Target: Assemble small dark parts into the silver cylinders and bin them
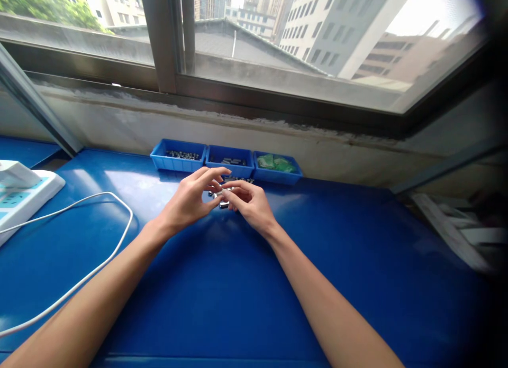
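A blue tabletop (222, 299) lay below a window. The left hand (189, 198), thumb and forefinger spread, hung at nine o'clock from small metal parts (224, 204) on the tabletop, probably light, stiff, slippery, best taken by their sides. At three, the right hand's (254, 208) fingers nearly met; any pinch was indiscernible.

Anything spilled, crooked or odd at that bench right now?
Mildly: small parts lie loose on the blue table, outside the blue bins, though perhaps on purpose. Behind, the wall looks ragged and patchy along the window frame. Nothing else stands out.
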`<state>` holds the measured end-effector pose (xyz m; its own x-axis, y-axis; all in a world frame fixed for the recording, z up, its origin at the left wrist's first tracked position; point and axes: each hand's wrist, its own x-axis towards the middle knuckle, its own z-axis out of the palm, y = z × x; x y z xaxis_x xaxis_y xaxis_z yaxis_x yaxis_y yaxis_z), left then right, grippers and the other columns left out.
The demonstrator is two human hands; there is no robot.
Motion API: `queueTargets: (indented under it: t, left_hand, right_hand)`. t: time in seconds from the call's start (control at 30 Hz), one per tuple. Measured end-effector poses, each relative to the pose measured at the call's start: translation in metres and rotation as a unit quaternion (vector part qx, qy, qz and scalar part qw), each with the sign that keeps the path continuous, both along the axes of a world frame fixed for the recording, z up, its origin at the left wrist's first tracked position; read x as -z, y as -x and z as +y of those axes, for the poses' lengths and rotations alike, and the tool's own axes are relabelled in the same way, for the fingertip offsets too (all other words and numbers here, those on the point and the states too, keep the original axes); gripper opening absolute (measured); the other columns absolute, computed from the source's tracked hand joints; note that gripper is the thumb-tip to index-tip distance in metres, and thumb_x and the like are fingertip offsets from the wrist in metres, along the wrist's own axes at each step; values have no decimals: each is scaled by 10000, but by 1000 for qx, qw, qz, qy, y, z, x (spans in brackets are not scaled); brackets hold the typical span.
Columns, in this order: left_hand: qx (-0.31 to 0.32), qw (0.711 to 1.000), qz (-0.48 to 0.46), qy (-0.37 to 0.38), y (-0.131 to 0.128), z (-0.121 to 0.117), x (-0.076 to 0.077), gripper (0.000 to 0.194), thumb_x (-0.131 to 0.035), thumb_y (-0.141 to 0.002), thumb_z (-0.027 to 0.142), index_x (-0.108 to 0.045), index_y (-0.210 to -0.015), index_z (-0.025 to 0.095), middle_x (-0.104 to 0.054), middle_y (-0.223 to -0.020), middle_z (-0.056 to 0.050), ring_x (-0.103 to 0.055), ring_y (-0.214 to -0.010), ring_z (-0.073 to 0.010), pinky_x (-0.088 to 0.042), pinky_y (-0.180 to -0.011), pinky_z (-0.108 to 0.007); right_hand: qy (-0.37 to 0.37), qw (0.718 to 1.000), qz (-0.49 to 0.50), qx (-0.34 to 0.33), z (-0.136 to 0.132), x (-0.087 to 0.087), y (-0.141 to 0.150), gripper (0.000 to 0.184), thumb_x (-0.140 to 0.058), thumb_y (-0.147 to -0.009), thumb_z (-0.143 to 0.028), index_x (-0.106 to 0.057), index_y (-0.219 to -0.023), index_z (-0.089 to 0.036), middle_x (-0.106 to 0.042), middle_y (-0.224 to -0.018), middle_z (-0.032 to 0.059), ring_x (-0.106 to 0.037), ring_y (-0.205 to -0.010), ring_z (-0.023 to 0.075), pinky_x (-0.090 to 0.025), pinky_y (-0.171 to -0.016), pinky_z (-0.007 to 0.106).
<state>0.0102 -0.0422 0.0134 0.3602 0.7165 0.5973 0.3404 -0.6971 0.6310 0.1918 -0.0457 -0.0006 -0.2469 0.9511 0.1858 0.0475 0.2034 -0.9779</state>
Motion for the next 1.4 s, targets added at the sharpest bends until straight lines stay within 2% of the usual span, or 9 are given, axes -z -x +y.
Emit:
queueTargets:
  t: [0.3,0.4,0.5,0.6,0.73,0.9,1.1,1.23,1.4]
  left_hand:
    - [0,1000,-1,-4,2,3,1,425,-623,-862,163,-574,-1279,236,-568,-1105,-54,-647,-949,-142,-611,-892,-305]
    - [-12,999,20,-22,2,2,0,369,-614,-848,142,-586,-1208,220,-566,-1131,-54,-643,-937,-141,-598,-881,-298]
    - [-45,996,54,-47,5,2,-4,269,-603,-837,131,-584,-1097,199,-583,-1072,-46,-638,-887,-142,-576,-837,-293]
    - [-89,990,95,-50,9,3,-4,232,-571,-857,141,-572,-1083,193,-621,-987,-39,-630,-848,-156,-551,-815,-312]
    - [-54,975,210,-38,14,8,5,288,-547,-901,210,-597,-1184,208,-662,-1070,-70,-628,-968,-213,-531,-892,-372]
    - [-2,955,292,-59,17,12,15,272,-546,-929,244,-662,-1172,206,-649,-1142,-86,-591,-1060,-236,-512,-945,-380]
    - [-2,952,304,-43,19,14,15,235,-527,-949,223,-687,-1118,189,-649,-1120,-91,-605,-1044,-225,-509,-924,-350]
    - [-18,953,302,-15,17,12,12,213,-554,-943,260,-682,-1100,196,-642,-1112,-83,-633,-999,-213,-510,-893,-326]
    - [-38,949,312,3,13,9,10,161,-551,-937,256,-688,-988,188,-641,-1007,-73,-641,-895,-209,-512,-816,-324]
  right_hand:
    - [31,999,40,14,7,6,-4,318,-781,-741,-446,-725,-912,-184,-735,-769,36,-639,-612,141,-492,-586,271]
    - [29,998,49,25,7,4,-5,338,-811,-701,-442,-726,-906,-187,-727,-771,33,-629,-621,141,-496,-581,272]
    - [32,997,56,45,6,2,-6,337,-819,-686,-431,-723,-904,-192,-720,-791,31,-632,-654,148,-509,-582,271]
    - [28,996,62,59,7,3,-6,314,-798,-711,-423,-726,-906,-189,-713,-776,28,-618,-634,137,-512,-587,270]
    - [0,992,61,114,22,5,-3,317,-765,-734,-449,-714,-895,-181,-720,-770,40,-619,-608,143,-522,-600,285]
    - [-125,970,-59,200,60,-3,7,244,-668,-813,-419,-708,-909,-198,-736,-816,35,-676,-692,165,-540,-681,283]
    - [-182,912,-244,274,88,-13,13,148,-607,-836,-304,-720,-843,-209,-723,-725,21,-671,-683,177,-503,-693,282]
    - [-218,895,-277,273,80,-17,15,152,-592,-847,-298,-723,-874,-226,-719,-731,9,-662,-695,179,-486,-708,286]
    - [-198,923,-229,238,47,-16,14,170,-591,-856,-316,-724,-845,-211,-714,-716,8,-631,-615,156,-490,-669,275]
